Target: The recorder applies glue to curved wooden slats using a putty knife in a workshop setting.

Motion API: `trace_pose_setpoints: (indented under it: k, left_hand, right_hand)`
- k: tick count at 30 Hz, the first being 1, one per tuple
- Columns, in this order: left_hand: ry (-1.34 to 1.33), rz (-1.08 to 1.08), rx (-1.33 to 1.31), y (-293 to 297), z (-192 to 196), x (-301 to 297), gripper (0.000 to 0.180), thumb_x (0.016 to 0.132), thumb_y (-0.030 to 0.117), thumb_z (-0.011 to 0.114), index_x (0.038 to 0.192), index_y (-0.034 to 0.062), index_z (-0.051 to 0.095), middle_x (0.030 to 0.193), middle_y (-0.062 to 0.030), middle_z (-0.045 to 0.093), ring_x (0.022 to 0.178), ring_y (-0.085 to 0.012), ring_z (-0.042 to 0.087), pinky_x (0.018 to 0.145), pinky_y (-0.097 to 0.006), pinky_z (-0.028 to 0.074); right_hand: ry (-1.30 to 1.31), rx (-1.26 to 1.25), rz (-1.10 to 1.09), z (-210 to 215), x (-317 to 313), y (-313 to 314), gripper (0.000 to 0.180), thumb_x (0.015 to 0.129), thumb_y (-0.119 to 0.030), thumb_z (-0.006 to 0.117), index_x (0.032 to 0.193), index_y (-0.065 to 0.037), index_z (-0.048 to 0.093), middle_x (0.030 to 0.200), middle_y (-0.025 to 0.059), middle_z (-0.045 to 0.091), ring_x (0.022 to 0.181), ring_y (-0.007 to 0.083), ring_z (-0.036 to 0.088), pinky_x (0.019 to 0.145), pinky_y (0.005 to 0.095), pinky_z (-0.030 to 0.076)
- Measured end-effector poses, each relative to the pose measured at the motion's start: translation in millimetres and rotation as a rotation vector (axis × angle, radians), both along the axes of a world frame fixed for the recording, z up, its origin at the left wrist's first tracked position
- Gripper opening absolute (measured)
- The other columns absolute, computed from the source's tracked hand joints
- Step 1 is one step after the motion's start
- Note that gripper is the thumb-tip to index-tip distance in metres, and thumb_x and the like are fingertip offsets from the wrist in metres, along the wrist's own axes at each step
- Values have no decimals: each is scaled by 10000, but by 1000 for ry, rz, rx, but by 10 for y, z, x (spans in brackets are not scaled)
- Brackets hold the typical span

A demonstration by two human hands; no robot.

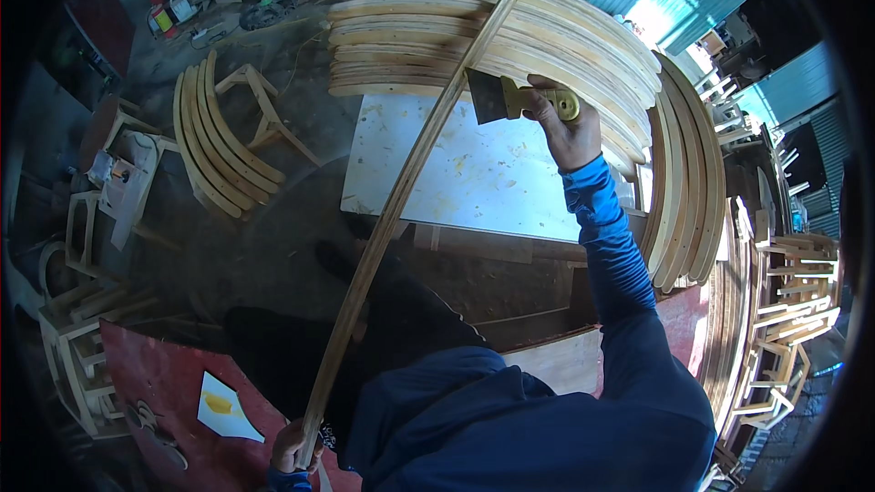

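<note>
The step in hand seems to be scraping: the flat scraper with yellow handle and dark blade (490,97) stands at the edge of the long, narrow, brown wooden strip (401,189). This strip passes slantwise over the white, stained rectangular worktop (474,175); whether they touch, one cannot tell. The right hand (572,128) grasps the scraper's handle, its arm stretched forward. The left hand (290,445) is closed around the strip's near end, low. The next move probably calls for a firm hold and even blade pressure.

There are two hands (576,138), one scraper (512,100), one long wooden strip (392,216) and, near left, one yellow-marked white sheet (219,404).
</note>
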State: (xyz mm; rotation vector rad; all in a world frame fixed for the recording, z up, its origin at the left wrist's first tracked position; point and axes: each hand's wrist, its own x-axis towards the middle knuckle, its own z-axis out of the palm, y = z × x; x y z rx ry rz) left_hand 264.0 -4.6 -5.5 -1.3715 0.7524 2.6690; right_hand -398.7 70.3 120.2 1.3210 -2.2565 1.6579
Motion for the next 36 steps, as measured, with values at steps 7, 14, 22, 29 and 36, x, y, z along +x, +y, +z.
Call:
trace_pose_setpoints:
  k: [7, 14, 22, 29, 36]
  left_hand:
    - [67, 44, 34, 13, 24, -14, 565, 944, 379, 597, 1325, -25, 495, 717, -117, 638, 417, -166, 574, 360, -283, 485]
    - [92, 27, 9, 10, -63, 34, 567, 937, 370, 618, 1328, -22, 496, 723, -118, 646, 418, -165, 575, 370, -289, 498]
    - [68, 25, 24, 3, 18, -32, 577, 921, 393, 643, 1315, -6, 505, 710, -117, 643, 429, -160, 583, 384, -285, 509]
    - [19, 49, -29, 79, -66, 29, 564, 908, 396, 648, 1294, 1, 531, 682, -105, 626, 417, -160, 563, 362, -280, 473]
    - [48, 68, 2, 44, 36, -76, 517, 929, 345, 637, 1268, -22, 505, 718, -126, 641, 426, -165, 584, 376, -283, 509]
  right_hand:
    - [650, 270, 95, -93, 639, -147, 319, 825, -66, 707, 1143, -66, 679, 1042, 143, 697, 905, 330, 696, 778, 388, 591]
    - [890, 473, 217, -241, 883, 56, 370, 784, -53, 699, 1154, -55, 679, 1116, 130, 662, 1054, 282, 670, 842, 361, 609]
    - [729, 269, 25, 133, 66, -113, 247, 843, -68, 704, 1090, -64, 713, 1027, 159, 722, 909, 349, 697, 800, 402, 574]
    - [697, 404, 175, 85, 609, -167, 386, 796, -68, 730, 1178, -67, 672, 1106, 150, 709, 967, 337, 695, 848, 396, 583]
    - [713, 373, 158, -100, 866, -165, 343, 813, -42, 726, 1153, -49, 680, 1106, 151, 709, 976, 321, 706, 821, 392, 603]
